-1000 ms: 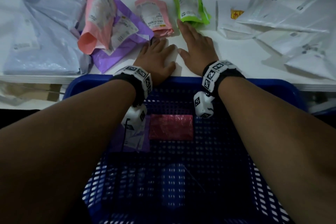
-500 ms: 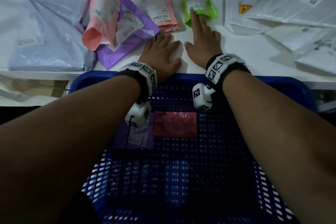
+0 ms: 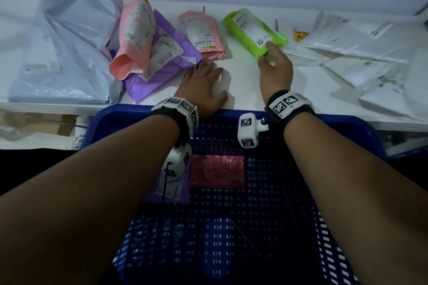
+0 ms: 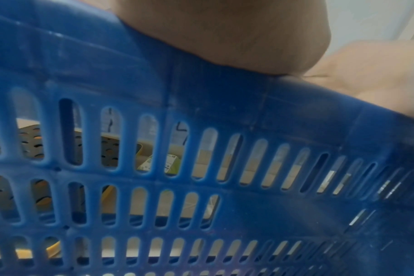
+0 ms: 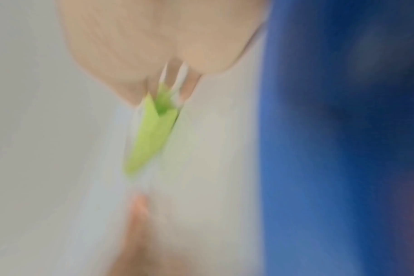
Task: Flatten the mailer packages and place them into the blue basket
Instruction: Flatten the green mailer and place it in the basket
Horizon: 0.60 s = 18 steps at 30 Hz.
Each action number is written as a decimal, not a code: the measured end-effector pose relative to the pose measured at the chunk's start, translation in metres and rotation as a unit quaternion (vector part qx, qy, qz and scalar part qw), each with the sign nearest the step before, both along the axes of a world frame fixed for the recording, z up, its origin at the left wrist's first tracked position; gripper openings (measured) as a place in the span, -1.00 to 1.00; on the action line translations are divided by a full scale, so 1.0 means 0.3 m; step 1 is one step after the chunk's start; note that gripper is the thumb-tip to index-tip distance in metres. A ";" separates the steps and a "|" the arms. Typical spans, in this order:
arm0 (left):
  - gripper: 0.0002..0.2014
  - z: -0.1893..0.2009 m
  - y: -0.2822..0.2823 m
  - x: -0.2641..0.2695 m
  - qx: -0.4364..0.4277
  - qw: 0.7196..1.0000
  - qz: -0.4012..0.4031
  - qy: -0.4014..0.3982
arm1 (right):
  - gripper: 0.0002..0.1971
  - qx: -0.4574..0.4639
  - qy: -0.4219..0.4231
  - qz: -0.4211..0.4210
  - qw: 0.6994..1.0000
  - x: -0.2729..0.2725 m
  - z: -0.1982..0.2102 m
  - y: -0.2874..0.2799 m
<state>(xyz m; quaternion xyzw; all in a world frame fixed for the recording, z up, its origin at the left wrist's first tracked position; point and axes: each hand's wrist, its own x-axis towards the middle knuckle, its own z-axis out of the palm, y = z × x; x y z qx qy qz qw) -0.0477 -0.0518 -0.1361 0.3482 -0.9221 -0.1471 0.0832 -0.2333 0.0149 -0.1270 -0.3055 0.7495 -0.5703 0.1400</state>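
Observation:
A green mailer (image 3: 252, 31) with a white label lies tilted on the white table (image 3: 243, 85); my right hand (image 3: 274, 62) grips its near end, thumb at its left edge and fingers over its right. The right wrist view is blurred and shows the green mailer (image 5: 151, 134) between my fingers. My left hand (image 3: 203, 87) lies flat and open on the table near the blue basket (image 3: 347, 192) rim. Two pink mailers (image 3: 133, 39) (image 3: 201, 34) and a purple mailer (image 3: 162, 62) lie left of the green one. Inside the basket lie a red mailer (image 3: 216, 171) and a purple one (image 3: 173, 190).
A pile of grey-blue mailers (image 3: 64, 53) fills the table's left end, and white mailers (image 3: 370, 53) cover the right. The basket wall (image 4: 201, 149) fills the left wrist view, with boxes behind its slots. A wall stands behind the table.
My right hand reached forward to the green mailer, closed on its near end and swung it toward the right. The left hand has stayed flat on the table.

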 end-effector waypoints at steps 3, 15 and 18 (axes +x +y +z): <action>-0.16 -0.002 0.003 0.009 0.002 1.000 0.007 0.029 | -0.72 -0.081 -0.182 -0.063 0.978 -0.014 0.018 0.039; -0.33 0.020 0.046 0.045 0.006 0.971 0.010 0.238 | -0.87 -0.132 -0.339 -0.205 0.909 -0.060 0.009 0.159; -0.38 0.018 0.049 0.044 0.003 0.967 0.015 0.254 | -0.76 -0.091 -0.316 -0.166 0.930 -0.042 0.036 0.153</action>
